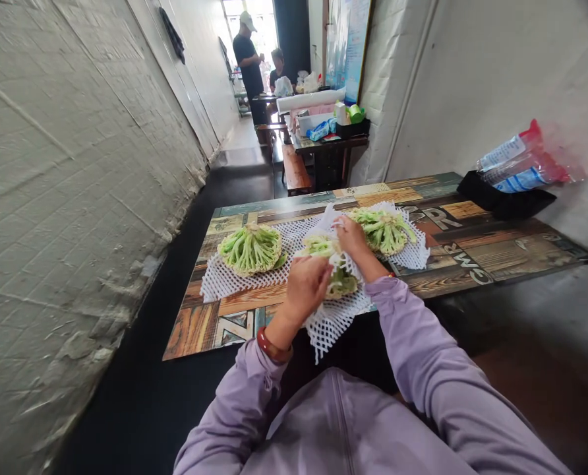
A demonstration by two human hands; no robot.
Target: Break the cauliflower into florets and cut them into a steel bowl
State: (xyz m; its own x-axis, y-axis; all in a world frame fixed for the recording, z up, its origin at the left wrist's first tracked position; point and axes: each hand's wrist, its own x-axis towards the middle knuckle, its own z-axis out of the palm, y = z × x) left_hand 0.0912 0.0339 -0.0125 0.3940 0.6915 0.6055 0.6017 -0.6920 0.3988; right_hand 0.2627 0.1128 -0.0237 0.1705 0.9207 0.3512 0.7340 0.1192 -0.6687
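Table (472,245): patterned wood | wall (76,165): brick | left hand (306,287), right hand (352,237): fingers (342,227) clamped on netting (333,323)

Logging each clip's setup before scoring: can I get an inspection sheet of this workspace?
Surface: patterned wooden table, set against the right wall.
Job's things: middle cauliflower, partly wrapped in a white foam net; left cauliflower and right cauliflower each lie on a spread net.
Clutter: black bag and plastic packets at the table's far right.
Grippers: left hand grips the middle cauliflower through the net; right hand pinches the net on its far side.
Cables: nothing seen.
Surroundings: narrow tiled corridor; bench and loaded second table beyond; two people at the far end.
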